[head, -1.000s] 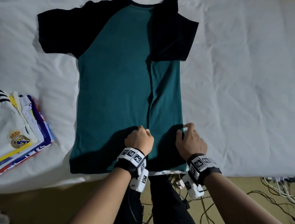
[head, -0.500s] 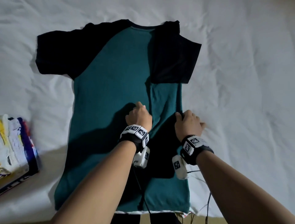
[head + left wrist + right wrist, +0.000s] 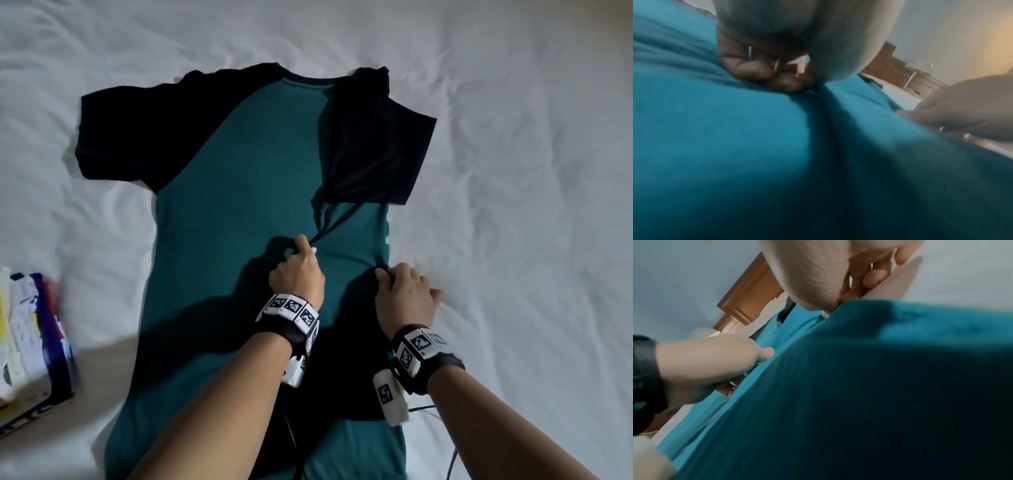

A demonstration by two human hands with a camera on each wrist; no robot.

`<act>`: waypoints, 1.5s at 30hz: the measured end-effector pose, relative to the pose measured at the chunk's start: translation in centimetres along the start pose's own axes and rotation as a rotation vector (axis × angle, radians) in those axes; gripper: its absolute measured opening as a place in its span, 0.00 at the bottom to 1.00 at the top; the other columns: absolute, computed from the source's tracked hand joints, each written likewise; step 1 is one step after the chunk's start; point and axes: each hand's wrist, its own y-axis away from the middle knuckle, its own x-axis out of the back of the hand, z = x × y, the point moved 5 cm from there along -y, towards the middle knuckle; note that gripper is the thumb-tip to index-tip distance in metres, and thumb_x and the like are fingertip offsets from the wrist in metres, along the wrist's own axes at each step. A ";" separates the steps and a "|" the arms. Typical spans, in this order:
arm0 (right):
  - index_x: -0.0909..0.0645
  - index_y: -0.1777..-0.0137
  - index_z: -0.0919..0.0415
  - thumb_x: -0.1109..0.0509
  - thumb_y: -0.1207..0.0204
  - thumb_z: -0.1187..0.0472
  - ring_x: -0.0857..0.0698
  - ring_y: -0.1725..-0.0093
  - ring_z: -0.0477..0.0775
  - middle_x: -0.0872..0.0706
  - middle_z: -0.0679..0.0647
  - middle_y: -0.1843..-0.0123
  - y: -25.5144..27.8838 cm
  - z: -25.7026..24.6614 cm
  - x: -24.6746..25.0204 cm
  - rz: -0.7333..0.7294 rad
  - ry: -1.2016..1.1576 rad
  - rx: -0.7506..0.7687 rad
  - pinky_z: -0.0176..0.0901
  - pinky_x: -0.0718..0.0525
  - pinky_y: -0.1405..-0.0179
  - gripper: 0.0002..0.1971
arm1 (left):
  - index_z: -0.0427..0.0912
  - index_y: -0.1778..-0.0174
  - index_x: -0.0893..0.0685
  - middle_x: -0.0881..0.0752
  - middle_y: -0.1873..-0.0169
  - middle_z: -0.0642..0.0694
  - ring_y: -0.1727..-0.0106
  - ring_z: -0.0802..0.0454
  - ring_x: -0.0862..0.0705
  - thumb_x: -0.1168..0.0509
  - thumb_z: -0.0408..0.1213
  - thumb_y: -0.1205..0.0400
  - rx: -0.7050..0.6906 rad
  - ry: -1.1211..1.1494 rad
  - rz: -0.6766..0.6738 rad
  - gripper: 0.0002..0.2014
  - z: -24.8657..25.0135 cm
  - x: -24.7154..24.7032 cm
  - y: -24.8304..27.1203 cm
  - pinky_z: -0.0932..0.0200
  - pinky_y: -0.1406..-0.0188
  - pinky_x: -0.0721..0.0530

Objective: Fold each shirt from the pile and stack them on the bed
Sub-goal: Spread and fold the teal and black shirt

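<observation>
Left hand pinches teal shirt | right hand grips its edge | wrist views: wooden furniture

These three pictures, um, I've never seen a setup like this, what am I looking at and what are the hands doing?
No machine here: a person is folding laundry while wearing cameras. The wide picture comes from a camera on the head, looking down. The two blurry close-ups come from cameras strapped to each wrist, looking along the fingers.

On the white bedsheet lies a teal T-shirt with black sleeves, its right side already folded inward. The left hand pinches the inner edge of that folded panel; the left wrist view shows its curled fingers bunching the cloth. The right hand has its grip on the shirt's outer right edge. At the far left sits a stack of folded colourful shirts.
</observation>
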 end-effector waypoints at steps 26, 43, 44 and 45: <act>0.30 0.18 0.64 0.43 0.14 0.52 0.33 0.17 0.68 0.31 0.64 0.17 -0.6 -11.2 1.9 0.169 0.109 0.596 0.71 0.45 0.14 0.27 | 0.44 0.20 0.24 0.31 0.17 0.34 0.15 0.31 0.36 0.51 0.49 0.10 -0.277 0.044 0.228 0.25 -6.8 2.5 -2.5 0.26 0.24 0.32; 0.51 0.11 0.55 0.46 0.10 0.51 0.17 0.43 0.67 0.19 0.61 0.41 -15.6 -42.9 -1.3 -0.058 0.024 0.615 0.55 0.27 0.57 0.30 | 0.37 0.33 0.24 0.20 0.37 0.37 0.35 0.37 0.22 0.37 0.53 0.14 0.630 0.269 0.128 0.23 -20.9 7.6 -12.6 0.40 0.41 0.24; 0.54 0.11 0.54 0.47 0.09 0.50 0.17 0.51 0.66 0.19 0.59 0.48 -16.3 -43.5 -1.3 -0.057 0.051 0.585 0.54 0.28 0.60 0.31 | 0.35 0.35 0.23 0.18 0.39 0.36 0.37 0.35 0.20 0.35 0.51 0.15 0.614 0.288 0.153 0.22 -21.0 7.6 -12.8 0.40 0.42 0.23; 0.54 0.11 0.54 0.47 0.09 0.49 0.19 0.56 0.65 0.19 0.58 0.51 -16.9 -43.9 -1.2 -0.061 0.080 0.555 0.53 0.28 0.61 0.31 | 0.35 0.36 0.22 0.18 0.41 0.36 0.37 0.34 0.20 0.35 0.50 0.15 0.597 0.303 0.170 0.21 -21.1 7.5 -12.9 0.39 0.43 0.23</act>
